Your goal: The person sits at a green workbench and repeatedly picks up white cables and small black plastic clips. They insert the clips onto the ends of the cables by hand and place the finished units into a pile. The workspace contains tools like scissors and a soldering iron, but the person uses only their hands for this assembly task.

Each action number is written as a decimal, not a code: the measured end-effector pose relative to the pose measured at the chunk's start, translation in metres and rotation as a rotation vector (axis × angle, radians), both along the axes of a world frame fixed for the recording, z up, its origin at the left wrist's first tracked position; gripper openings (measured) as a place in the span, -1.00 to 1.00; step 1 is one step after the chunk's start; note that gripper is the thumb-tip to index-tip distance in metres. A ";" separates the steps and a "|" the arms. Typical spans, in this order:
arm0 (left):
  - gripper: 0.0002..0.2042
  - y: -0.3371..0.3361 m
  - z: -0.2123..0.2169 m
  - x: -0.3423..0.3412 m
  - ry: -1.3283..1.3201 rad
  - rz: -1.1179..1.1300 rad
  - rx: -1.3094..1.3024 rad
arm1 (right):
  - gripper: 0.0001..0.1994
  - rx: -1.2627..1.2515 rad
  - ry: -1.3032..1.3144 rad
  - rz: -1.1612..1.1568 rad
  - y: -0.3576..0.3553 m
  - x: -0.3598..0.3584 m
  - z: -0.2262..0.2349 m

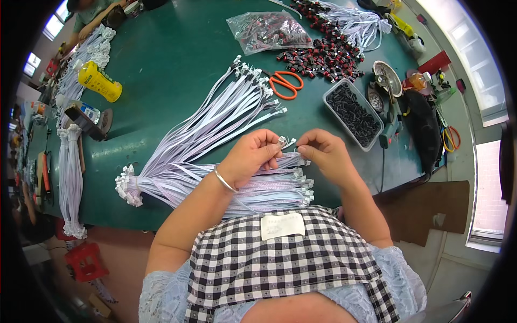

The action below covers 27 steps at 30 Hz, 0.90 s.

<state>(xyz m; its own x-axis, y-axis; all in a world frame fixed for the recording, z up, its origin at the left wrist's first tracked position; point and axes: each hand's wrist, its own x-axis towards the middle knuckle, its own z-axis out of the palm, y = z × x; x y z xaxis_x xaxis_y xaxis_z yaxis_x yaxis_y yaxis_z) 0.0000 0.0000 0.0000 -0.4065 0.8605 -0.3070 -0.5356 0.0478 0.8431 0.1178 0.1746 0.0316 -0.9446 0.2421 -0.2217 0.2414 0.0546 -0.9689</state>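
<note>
My left hand, a silver bangle on its wrist, pinches a flat white cable near its end, where a small white connector sticks out above the fingertips. Just to the right, my right hand has thumb and forefinger pressed together close to the cable end. What those fingers hold is too small to make out. Under both hands lies a bundle of flat white cables with white connectors at the right ends. A second fan of cables spreads toward the far side, and both gather at white connectors on the left.
Orange-handled scissors lie beyond my hands. At right stands a clear tub of small black pieces, with a red-and-black parts pile and a clear bag behind. A yellow bottle and a phone on a stand are at left.
</note>
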 end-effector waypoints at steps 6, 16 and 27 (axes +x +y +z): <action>-0.92 0.003 -0.001 0.003 -0.022 0.013 0.016 | -0.86 -0.135 0.030 -0.068 -0.005 -0.003 -0.004; -0.92 0.004 0.007 0.007 0.038 0.040 -0.019 | -0.90 -0.149 0.087 -0.085 -0.010 -0.010 -0.011; -0.89 0.000 0.005 0.004 -0.022 0.012 -0.019 | -0.84 0.121 0.080 -0.066 -0.011 -0.010 -0.013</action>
